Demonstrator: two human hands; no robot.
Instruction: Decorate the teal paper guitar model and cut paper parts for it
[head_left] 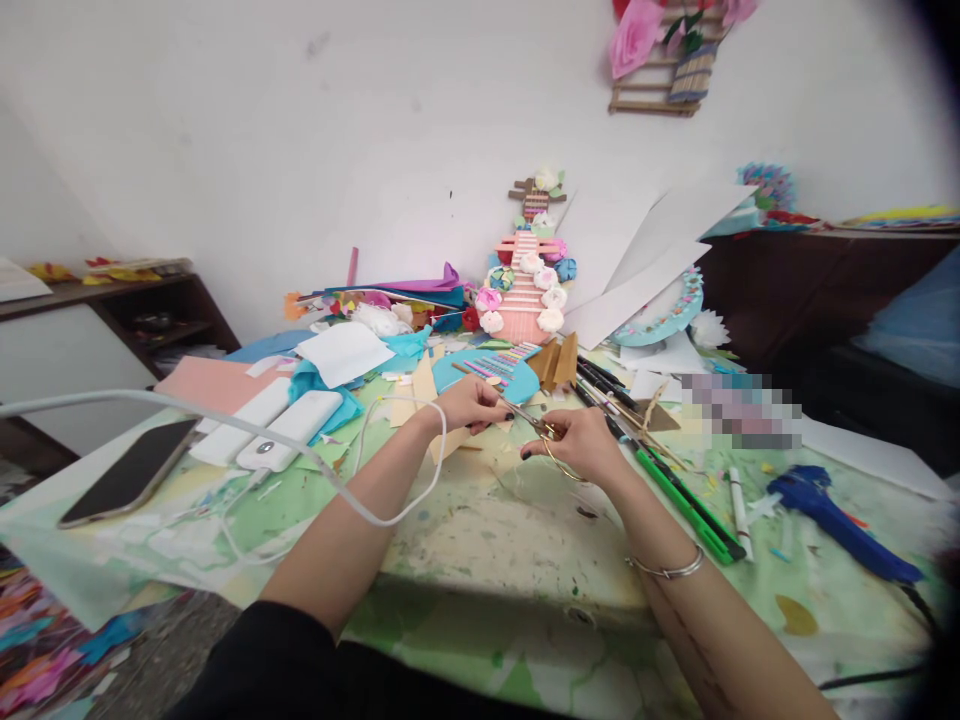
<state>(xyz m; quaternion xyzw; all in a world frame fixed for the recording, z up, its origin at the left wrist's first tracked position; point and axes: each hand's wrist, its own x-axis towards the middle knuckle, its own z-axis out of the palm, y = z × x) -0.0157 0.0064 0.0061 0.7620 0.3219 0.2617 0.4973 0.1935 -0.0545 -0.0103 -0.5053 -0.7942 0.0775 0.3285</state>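
My right hand point(589, 442) is closed round the gold-coloured loops of a pair of scissors point(553, 455). Their blades point left, toward the fingertips of my left hand point(472, 403). Those fingers are pinched together close to the blade tips; what is between them is too small to make out. Just behind my left hand lies a blue rounded piece point(525, 382) with several coloured sticks across it. Folded brown card point(556, 362) stands beside that piece, and cream paper strips point(424, 380) lie to its left.
A white cable loops over my left forearm from a power bank point(291, 430); a phone point(129, 472) lies at far left. To the right are a green cutter point(686, 505), a white marker point(740, 513) and a blue glue gun point(844, 520). A flower-decorated pink model point(523, 300) stands behind.
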